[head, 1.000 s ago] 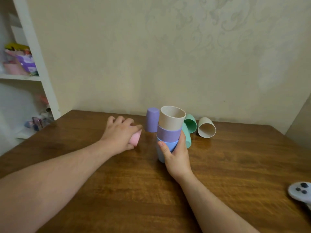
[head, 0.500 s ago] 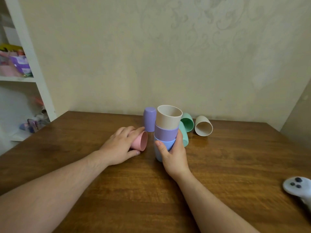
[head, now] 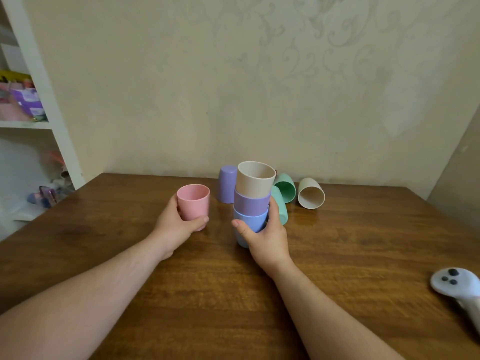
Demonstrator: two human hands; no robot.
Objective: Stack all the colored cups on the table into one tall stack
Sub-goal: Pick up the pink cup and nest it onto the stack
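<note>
Bare table point(head: 363, 242) lies open along the near edge and left side. Toward the far edge, a lilac cup point(head: 226, 184), two green cups point(head: 285, 187) and a beige cup point(head: 311, 193) crowd behind the stack point(head: 253, 201). A controller point(head: 457, 287) blocks the near right corner.

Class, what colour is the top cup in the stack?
Beige cup, clearest in the head view.

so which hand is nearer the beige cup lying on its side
Right. The right hand grips the stack just left of the beige cup; the left hand holds the pink cup beyond the stack.
</note>
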